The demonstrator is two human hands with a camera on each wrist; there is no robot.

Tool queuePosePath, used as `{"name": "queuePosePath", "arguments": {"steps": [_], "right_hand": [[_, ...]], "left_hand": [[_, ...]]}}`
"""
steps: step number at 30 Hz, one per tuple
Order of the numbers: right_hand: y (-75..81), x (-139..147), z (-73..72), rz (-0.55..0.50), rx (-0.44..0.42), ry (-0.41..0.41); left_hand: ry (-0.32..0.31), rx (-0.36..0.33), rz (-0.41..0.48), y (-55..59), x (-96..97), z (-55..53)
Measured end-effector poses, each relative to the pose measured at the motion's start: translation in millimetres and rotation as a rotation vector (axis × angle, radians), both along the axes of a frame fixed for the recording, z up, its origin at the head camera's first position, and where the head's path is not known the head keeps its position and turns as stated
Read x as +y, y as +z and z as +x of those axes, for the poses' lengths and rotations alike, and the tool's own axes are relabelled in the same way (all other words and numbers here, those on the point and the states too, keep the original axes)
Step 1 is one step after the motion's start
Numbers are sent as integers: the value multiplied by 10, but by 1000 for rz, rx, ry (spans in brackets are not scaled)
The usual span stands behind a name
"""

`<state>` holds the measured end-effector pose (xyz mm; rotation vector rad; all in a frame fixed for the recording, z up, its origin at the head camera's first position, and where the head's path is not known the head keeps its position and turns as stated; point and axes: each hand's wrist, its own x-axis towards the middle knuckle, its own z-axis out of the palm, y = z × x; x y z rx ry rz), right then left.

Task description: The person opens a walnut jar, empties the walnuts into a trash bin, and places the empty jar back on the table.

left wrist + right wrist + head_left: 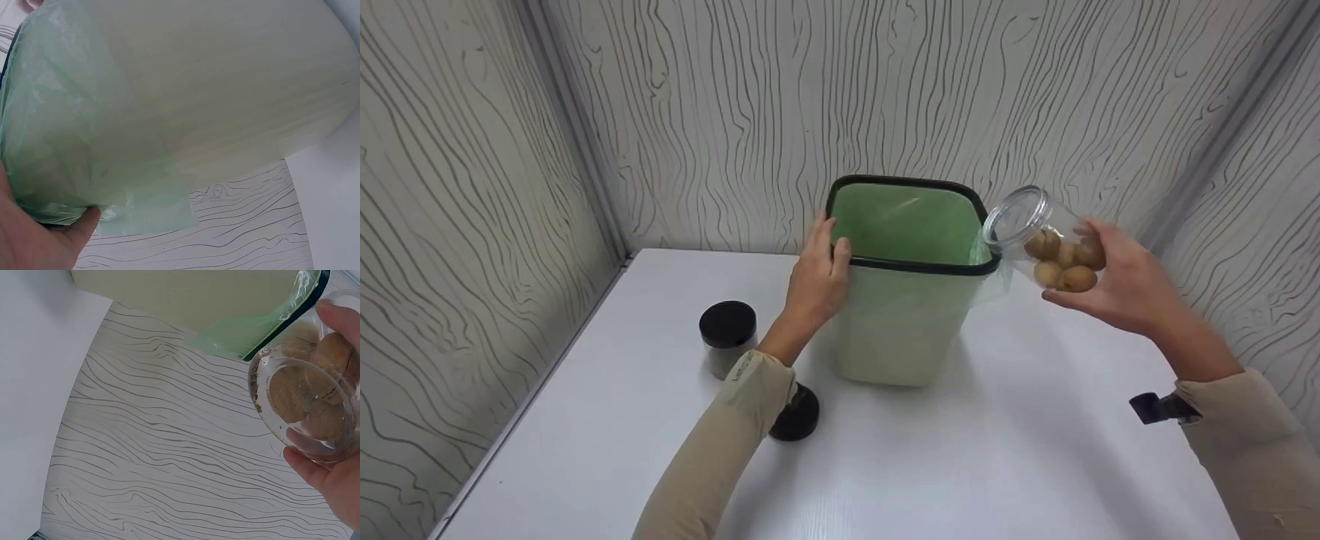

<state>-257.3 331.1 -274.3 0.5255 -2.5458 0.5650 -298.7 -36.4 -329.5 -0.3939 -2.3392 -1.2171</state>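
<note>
A pale green trash bin with a black rim and a thin green liner bag stands upright on the table. My left hand grips the bin's left rim, the thumb pressing on the liner in the left wrist view. In my right hand is a clear jar, tilted with its uncovered mouth toward the bin and overlapping the rim's right corner in the head view. Several round brown nuts, like walnuts, lie inside the jar toward its base.
Left of the bin stands another jar with a black lid. A loose black lid lies partly hidden behind my left sleeve. Walls with a wood-grain pattern enclose the white table at the back and sides.
</note>
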Motion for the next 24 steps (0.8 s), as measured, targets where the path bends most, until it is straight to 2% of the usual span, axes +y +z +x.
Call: {"name": "queuePosePath", "arguments": {"steps": [6,11,18,24], "right_hand": [[73,-1,-94,65,-18,-32],[135,-11,-154,115,32,-17],[200,-52,-172,180,75,-21],[240,-65,-166,206,65,-35]], "left_hand": [[-1,-6,3,-4,-6,-3],[-8,-2,-4,-11,-15,-9],[-11,3,-15,-20,-27,-20],[-10,1,-41,3,-45,-13]]}}
